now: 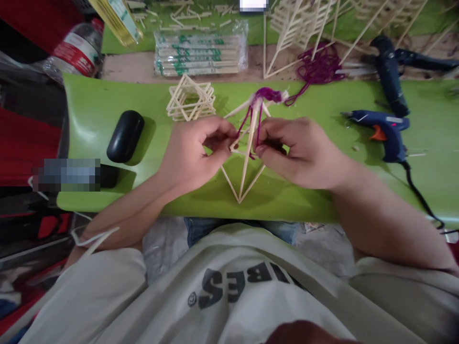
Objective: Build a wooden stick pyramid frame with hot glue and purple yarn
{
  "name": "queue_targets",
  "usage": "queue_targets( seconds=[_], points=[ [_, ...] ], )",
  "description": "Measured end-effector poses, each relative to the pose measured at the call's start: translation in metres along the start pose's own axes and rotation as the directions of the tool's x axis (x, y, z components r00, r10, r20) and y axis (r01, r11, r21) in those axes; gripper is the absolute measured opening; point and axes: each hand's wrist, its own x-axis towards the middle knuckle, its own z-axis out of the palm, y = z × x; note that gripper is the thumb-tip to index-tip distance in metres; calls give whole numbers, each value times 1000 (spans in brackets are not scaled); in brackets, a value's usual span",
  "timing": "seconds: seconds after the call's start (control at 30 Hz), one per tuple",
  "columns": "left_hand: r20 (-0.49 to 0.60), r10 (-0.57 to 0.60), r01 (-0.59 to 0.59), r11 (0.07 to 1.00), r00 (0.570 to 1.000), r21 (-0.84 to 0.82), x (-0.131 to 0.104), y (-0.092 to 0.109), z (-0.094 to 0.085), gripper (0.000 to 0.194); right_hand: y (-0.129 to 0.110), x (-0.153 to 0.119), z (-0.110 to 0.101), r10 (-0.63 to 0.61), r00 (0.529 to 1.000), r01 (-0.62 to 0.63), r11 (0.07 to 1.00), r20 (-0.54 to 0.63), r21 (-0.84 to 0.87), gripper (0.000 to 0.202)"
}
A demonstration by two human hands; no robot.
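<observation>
A pyramid-shaped frame of thin wooden sticks stands in front of me, with purple yarn wound round its peak. Two strands hang from that peak, one to each hand. My left hand is closed in a pinch at the left strand, its fingertips beside a small stick triangle inside the frame. Opposite it, my right hand pinches the right strand. The exact grip of the fingertips is partly hidden. Just behind my left hand lies a star-shaped stack of glued sticks.
On the right rests a blue glue gun, its cord off the front edge; a darker one lies behind. Purple yarn, packaged chopsticks and larger stick structures are at the back. A black case sits left, near a bottle.
</observation>
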Motion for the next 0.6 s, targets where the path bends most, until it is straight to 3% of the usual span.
queue_targets(
  seconds=[0.07, 0.17, 0.3, 0.43, 0.5, 0.6],
  points=[
    [60, -86, 95, 982, 994, -161, 3, -1, 2, 12, -1, 1, 0, 8, 1000, -8, 999, 1, -39, 13],
    [61, -183, 193, 938, 981, -287, 4, -3, 6, 20, -2, 2, 1, 23, 1000, -23, 998, -5, -55, 16],
    [-1, -224, 214, 931, 975, -295, 3, 0, 12, 27, -1, 2, 6, 10, 1000, -11, 999, -29, -34, 23],
    [-82, -210, 180, 944, 974, -277, 1, 4, 16, 27, 0, -1, 9, 46, 999, -45, 999, -25, 21, 10],
    [-107, -194, 162, 954, 975, -251, 1, 4, 17, 27, 1, -3, 9, 38, 996, -34, 998, -85, 48, 6],
    [-129, -182, 152, 965, 975, -213, 1, 1, 17, 28, 1, -3, 11, 42, 965, -29, 998, -261, 52, 14]
  ],
)
